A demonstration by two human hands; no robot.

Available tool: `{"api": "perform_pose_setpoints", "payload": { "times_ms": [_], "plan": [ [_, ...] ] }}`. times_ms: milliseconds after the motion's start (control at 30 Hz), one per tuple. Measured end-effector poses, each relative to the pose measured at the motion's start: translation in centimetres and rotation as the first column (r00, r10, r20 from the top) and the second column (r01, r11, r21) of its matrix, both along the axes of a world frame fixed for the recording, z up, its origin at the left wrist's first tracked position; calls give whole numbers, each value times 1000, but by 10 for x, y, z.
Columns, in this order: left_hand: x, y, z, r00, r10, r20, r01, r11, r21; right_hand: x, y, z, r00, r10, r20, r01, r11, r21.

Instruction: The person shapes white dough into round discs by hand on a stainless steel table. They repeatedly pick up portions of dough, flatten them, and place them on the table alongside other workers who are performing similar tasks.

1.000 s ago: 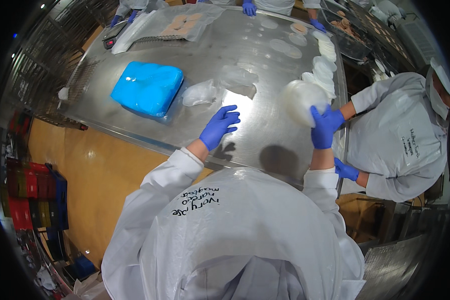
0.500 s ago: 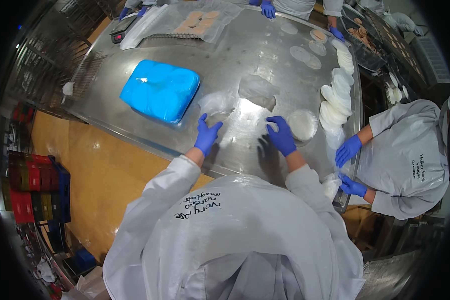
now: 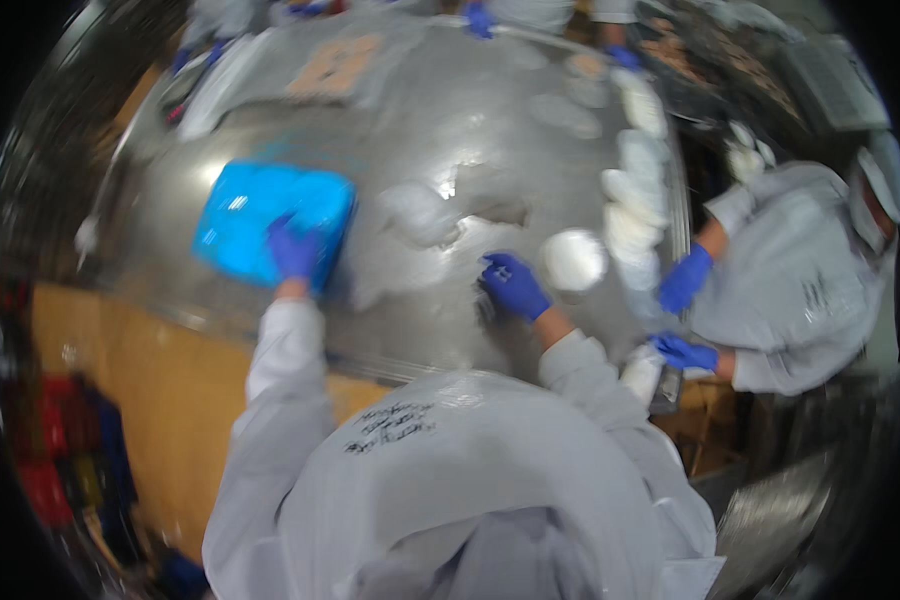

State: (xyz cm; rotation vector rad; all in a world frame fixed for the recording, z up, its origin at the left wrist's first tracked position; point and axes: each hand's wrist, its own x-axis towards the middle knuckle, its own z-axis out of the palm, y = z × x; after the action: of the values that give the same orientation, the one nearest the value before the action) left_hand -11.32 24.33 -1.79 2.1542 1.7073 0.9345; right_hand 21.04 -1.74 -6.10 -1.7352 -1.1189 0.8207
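Note:
My left hand (image 3: 296, 250), in a blue glove, lies over the front right part of a bright blue wrapped block (image 3: 235, 222). Motion smears its fingers, so their grip cannot be told. My right hand (image 3: 517, 287), also gloved, hovers over the steel table with its fingers curled together. Whether anything is pinched in them is hidden. Just right of it sits a round white disc or stack of discs (image 3: 575, 260). Between and beyond my hands lie crumpled pieces of clear film (image 3: 420, 215) on the table.
The steel table (image 3: 410, 130) bears a long row of overlapping white discs (image 3: 633, 200) along its right edge. A co-worker (image 3: 775, 280) stands there with gloved hands at the row's near end. Pinkish round patties (image 3: 335, 66) lie on film at the far left. More people stand along the far edge.
My left hand has moved left from the film onto the blue block. The right hand has shifted slightly, its fingers now more curled. The whole view has swung and blurred.

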Motion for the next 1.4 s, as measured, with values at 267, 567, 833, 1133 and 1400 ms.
{"api": "perform_pose_setpoints", "payload": {
  "times_ms": [267, 567, 833, 1133, 1400],
  "plan": [
    [-42, -31, 20, 791, -111, -602, -194, 887, -419, 5, -125, 31, 970, -122, -212, 90, 984, -156],
    [-50, 0, -9, 764, -432, -479, 280, 891, -357, 11, -196, 14, 951, -291, -104, 272, 948, -168],
    [-40, -33, -5, 705, -513, -490, 452, 857, -247, 8, -210, 33, 964, -260, -53, 245, 949, -200],
    [9, -128, -3, 672, -676, -302, 594, 736, -325, -6, -179, 39, 999, -42, 8, 43, 954, -296],
    [-6, -120, 16, 892, -327, -310, 301, 945, -130, -9, -180, 16, 937, 183, 298, 66, 745, -664]
  ]
}}
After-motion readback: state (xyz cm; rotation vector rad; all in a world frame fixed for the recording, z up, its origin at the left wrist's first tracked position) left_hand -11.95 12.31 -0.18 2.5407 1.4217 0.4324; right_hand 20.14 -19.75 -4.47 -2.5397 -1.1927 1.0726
